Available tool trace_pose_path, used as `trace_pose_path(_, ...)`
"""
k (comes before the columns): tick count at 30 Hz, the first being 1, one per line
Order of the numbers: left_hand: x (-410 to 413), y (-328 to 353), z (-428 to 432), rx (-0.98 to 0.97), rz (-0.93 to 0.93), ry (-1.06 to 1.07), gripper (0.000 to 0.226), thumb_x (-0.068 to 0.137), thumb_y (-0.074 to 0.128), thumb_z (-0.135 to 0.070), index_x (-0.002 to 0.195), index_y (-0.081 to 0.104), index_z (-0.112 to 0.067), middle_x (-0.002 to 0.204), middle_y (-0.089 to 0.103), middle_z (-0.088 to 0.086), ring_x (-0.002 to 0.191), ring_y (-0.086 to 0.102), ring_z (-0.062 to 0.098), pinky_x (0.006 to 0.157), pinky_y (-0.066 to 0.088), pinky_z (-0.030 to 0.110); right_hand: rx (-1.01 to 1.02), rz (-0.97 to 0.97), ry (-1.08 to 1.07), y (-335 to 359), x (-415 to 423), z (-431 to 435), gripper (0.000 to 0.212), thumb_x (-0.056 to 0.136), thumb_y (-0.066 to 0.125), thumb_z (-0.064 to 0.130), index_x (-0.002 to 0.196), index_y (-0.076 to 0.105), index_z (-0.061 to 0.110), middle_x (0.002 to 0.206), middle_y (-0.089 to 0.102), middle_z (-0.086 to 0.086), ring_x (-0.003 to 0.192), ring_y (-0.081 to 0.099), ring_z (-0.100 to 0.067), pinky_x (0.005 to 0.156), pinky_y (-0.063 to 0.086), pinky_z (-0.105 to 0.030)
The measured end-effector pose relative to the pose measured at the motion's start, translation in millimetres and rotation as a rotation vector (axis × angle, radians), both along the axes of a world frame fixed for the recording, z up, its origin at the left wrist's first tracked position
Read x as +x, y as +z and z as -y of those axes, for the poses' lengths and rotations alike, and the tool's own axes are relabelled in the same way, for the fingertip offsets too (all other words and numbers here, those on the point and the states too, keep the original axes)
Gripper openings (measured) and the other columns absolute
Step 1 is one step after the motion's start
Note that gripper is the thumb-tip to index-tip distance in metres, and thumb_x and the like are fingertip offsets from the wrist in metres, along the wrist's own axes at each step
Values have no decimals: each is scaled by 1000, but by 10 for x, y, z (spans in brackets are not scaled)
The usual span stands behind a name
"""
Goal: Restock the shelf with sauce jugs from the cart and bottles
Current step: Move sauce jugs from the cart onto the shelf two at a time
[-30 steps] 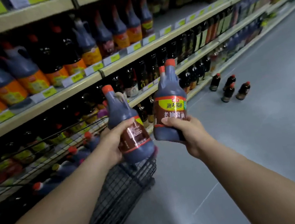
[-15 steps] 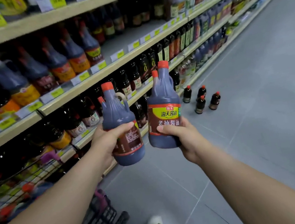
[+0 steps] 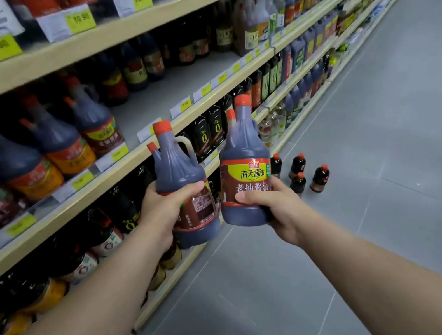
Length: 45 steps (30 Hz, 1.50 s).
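Wrapping fully round one jug each, the left grip (image 3: 163, 216) holds the left jug (image 3: 181, 174) and the right grip (image 3: 278, 207) holds the right jug (image 3: 246, 168). Both jugs stand upright, caps at 12 o'clock. The bare gap (image 3: 179, 86) on the shelf (image 3: 72, 201) lies at about 12 o'clock, above the caps. I judge the left grip is nearer to it.

Shop aisle, price-tagged shelves (image 3: 114, 35), stocked bottles (image 3: 209, 132)
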State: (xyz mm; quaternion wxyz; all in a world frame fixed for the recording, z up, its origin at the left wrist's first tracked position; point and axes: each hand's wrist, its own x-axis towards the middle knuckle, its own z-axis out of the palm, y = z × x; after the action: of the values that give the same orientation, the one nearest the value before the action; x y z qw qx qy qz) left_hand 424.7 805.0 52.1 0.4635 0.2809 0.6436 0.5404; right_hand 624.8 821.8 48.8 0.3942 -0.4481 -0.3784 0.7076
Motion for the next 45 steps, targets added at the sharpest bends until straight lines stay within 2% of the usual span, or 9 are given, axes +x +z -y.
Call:
trace_pose_path(5,17,72,-515,41,-41,60,81,42,93,-30,116,60,-22,106,71,0,94,69,21,87,54,43,3,-67,39,93,-11,-605,62,55,84,4,111,60,15,104,73,-6,89,70,-21,72,56,-32)
trace_pose_path(10,95,109,-971,65,-176,163,80,55,91,-19,125,52,-19,112,64,-5,97,63,13,77,47,27,6,-47,100,39,21,-1272,66,58,81,15,120,60,12,111,72,-9,101,68,-26,79,55,-31)
trace_pose_path(13,227,137,-1187,50,-290,258,87,54,92,-19,128,46,-17,117,60,-4,102,58,15,81,44,30,20,-26,176,36,115,-1662,72,54,86,10,121,60,13,111,72,-7,103,67,-27,87,54,-36)
trace_pose_path(17,447,148,-1438,26,-383,406,97,51,93,-24,132,40,-17,128,57,0,113,56,20,93,46,37,41,-35,287,42,205,-2158,65,62,81,0,121,58,10,107,72,-9,100,67,-26,79,53,-31)
trace_pose_path(25,688,254,-1773,74,-529,627,101,52,93,-31,135,37,-20,124,58,-3,110,56,16,91,47,32,159,-72,444,25,4,-2907,91,49,81,-6,130,46,16,115,66,-13,108,64,-30,94,53,-43)
trace_pose_path(36,65,82,-2517,200,-667,727,95,54,92,-32,131,37,-22,118,53,-10,109,52,7,87,40,19,402,-3,357,-114,-860,-3656,96,50,87,-7,134,44,13,120,65,-6,106,65,-19,77,56,-22)
trace_pose_path(40,-225,7,-2842,251,-718,771,96,55,92,-28,133,39,-16,114,49,-13,104,45,0,81,31,6,546,49,319,-162,-1208,-3940,90,54,91,3,130,45,17,121,63,0,108,63,-13,86,55,-26)
trace_pose_path(43,-418,-64,-3034,279,-732,777,96,56,91,-30,135,37,-19,117,50,-13,105,45,-2,83,34,10,645,73,280,-236,-1433,-4124,88,59,89,3,133,43,16,120,62,5,105,60,3,84,53,-17)
trace_pose_path(45,-547,-124,-3139,301,-731,789,96,56,91,-30,135,38,-18,119,51,-11,107,47,0,83,35,9,691,87,251,-322,-1576,-4236,89,60,90,7,134,43,14,121,62,5,104,60,5,87,53,-18)
